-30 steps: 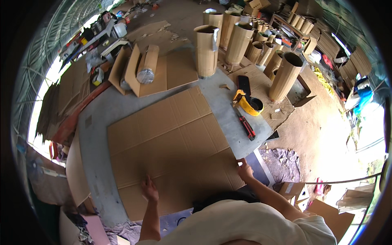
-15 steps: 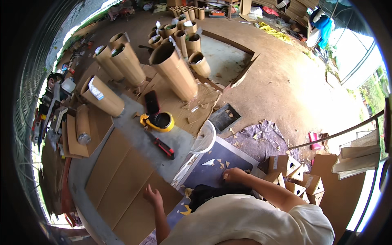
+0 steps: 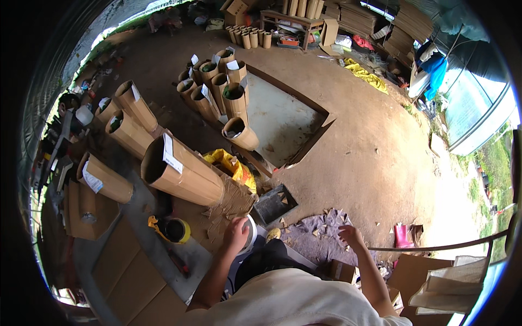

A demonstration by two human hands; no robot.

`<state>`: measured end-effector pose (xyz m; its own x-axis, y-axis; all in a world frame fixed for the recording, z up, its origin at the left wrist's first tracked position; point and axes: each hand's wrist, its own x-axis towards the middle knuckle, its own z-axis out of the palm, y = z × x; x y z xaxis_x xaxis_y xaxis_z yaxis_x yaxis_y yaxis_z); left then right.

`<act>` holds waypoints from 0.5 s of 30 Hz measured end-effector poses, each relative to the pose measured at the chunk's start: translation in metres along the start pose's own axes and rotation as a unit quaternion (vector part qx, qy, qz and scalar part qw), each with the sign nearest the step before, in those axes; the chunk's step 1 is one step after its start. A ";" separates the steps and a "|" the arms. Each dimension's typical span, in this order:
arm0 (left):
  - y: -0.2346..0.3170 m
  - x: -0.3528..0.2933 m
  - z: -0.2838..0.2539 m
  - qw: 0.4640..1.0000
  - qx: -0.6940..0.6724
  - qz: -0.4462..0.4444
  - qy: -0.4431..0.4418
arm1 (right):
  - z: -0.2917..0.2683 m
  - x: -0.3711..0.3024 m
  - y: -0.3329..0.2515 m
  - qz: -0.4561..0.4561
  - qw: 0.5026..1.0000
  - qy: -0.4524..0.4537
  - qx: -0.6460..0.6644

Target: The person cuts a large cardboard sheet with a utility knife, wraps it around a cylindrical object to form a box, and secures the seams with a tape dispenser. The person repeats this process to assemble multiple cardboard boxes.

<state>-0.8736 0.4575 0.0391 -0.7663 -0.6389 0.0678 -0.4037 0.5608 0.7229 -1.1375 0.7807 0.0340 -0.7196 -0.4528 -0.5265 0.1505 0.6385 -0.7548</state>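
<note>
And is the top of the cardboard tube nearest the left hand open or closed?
Open: the cardboard tube shows a dark hollow inside.

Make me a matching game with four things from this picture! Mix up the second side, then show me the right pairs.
Things:
1. Left hand
2. Right hand
3. Tape dispenser
4. Rectangular tray

Clues:
A. Black, lying on the brown ground
B. Fingers spread, seen in front of the purple sheet
C. Yellow and black, on the work table
D. Right by the round white container

Right pairs: 1-D, 2-B, 3-C, 4-A
</note>
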 end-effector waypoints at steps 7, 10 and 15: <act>0.072 0.158 0.077 0.991 0.011 0.047 -0.123 | -0.077 0.038 0.210 0.229 0.966 -0.079 -0.087; 0.091 0.224 0.103 0.987 0.036 0.031 -0.154 | -0.107 0.058 0.163 0.313 0.945 -0.048 -0.083; 0.090 0.321 0.192 0.998 0.038 -0.048 -0.021 | -0.200 0.160 0.132 0.312 0.943 -0.051 -0.102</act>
<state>-1.2519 0.4040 -0.0064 -0.7419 -0.6698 -0.0301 -0.5121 0.5371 0.6703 -1.3685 0.9166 -0.0715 -0.4641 0.0009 -0.8858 0.3821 0.9024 -0.1993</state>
